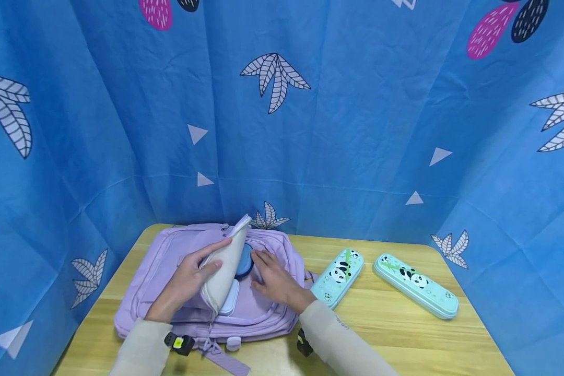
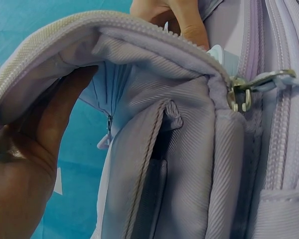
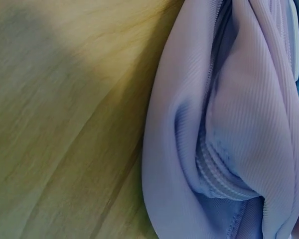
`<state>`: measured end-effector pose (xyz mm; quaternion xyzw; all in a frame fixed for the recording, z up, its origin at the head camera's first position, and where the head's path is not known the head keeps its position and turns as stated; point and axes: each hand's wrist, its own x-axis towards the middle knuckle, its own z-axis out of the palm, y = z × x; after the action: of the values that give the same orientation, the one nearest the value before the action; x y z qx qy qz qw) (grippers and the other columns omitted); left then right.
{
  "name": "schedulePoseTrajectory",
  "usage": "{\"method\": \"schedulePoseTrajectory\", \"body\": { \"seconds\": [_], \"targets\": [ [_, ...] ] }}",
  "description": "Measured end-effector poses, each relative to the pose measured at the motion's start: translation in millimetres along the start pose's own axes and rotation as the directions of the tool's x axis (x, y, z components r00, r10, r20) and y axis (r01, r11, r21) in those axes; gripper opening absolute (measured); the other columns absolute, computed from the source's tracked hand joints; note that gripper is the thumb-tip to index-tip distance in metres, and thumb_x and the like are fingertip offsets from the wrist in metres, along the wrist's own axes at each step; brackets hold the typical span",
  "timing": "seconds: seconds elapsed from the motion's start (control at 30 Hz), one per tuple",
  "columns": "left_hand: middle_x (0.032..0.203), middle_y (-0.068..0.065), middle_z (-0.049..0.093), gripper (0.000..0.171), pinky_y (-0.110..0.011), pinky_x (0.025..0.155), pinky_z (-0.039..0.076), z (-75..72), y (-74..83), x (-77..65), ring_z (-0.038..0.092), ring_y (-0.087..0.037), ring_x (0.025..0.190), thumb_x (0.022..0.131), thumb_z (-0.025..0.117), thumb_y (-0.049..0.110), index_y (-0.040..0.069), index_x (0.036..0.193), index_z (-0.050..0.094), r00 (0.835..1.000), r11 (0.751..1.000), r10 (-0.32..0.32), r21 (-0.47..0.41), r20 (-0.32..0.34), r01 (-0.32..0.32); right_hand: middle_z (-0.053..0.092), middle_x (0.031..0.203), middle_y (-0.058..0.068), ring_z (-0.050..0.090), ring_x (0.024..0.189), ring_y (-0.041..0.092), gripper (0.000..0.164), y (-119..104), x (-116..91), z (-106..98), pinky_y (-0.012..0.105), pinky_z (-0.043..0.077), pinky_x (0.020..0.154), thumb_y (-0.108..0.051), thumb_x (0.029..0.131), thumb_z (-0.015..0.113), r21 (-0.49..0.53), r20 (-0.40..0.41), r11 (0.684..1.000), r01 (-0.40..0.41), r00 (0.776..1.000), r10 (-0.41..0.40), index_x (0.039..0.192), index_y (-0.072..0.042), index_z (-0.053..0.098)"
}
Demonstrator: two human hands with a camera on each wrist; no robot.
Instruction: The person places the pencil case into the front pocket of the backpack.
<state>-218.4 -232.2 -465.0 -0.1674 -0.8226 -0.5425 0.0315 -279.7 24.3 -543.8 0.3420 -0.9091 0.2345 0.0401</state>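
Note:
A lilac backpack lies on the table with its front pocket unzipped. My left hand grips the raised pocket flap, thumb on the pale lining and fingers on the other side; the left wrist view shows the same hand at the flap's curved edge. My right hand reaches into the pocket opening, fingers extended beside a dark blue round object. Below that object a pale blue flat item sticks out of the pocket. The right wrist view shows mostly the backpack's side.
Two mint pencil cases with panda prints, one beside my right forearm and another farther right, lie on the wooden table. A blue patterned curtain surrounds the table's back and sides. A strap trails toward the front.

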Motion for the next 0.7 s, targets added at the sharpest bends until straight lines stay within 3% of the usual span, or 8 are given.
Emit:
{"method": "schedulePoseTrajectory", "body": {
  "seconds": [0.1, 0.23, 0.47, 0.7],
  "targets": [
    [0.17, -0.016, 0.048, 0.051, -0.022, 0.101, 0.05, 0.3, -0.4, -0.6, 0.044, -0.039, 0.154, 0.111, 0.058, 0.01, 0.017, 0.161, 0.056, 1.0, 1.0, 0.0, 0.001, -0.006, 0.0, 0.037, 0.173, 0.024, 0.035, 0.161, 0.043, 0.082, -8, -4, -10, 0.055, 0.032, 0.132, -0.02, 0.102, 0.076, 0.018, 0.03, 1.0, -0.02, 0.999, 0.02, 0.168, 0.003, 0.033],
    [0.171, -0.014, 0.047, 0.05, -0.019, 0.103, 0.048, 0.1, -1.8, -1.4, 0.043, -0.036, 0.155, 0.112, 0.058, 0.01, 0.019, 0.161, 0.056, 1.0, 1.0, -0.009, -0.01, -0.01, 0.009, 0.035, 0.175, 0.023, 0.032, 0.162, 0.043, 0.085, -4, -5, -6, 0.058, 0.029, 0.132, -0.02, 0.1, 0.078, 0.065, 0.026, 0.997, -0.04, 0.999, 0.038, 0.169, 0.0, 0.033],
    [0.171, -0.016, 0.047, 0.05, -0.013, 0.105, 0.044, -2.4, 0.0, -4.5, 0.039, -0.039, 0.158, 0.112, 0.058, 0.011, 0.016, 0.162, 0.055, 1.0, 1.0, -0.002, -0.022, -0.012, 0.001, 0.041, 0.173, 0.016, 0.034, 0.162, 0.04, 0.079, 22, -7, 13, 0.059, 0.033, 0.13, -0.032, 0.101, 0.074, 0.047, -0.056, 0.997, 0.063, 0.997, -0.06, 0.17, -0.013, 0.039],
    [0.171, -0.016, 0.046, 0.05, -0.015, 0.104, 0.046, -4.1, 1.0, -3.8, 0.04, -0.039, 0.158, 0.112, 0.058, 0.012, 0.016, 0.162, 0.055, 1.0, 0.999, -0.026, -0.038, -0.016, 0.025, 0.042, 0.172, 0.019, 0.028, 0.164, 0.047, 0.07, 4, -24, -27, 0.065, 0.031, 0.129, -0.028, 0.103, 0.071, 0.098, 0.002, 0.994, 0.054, 0.999, -0.054, 0.165, -0.007, 0.047]
  ]
}}
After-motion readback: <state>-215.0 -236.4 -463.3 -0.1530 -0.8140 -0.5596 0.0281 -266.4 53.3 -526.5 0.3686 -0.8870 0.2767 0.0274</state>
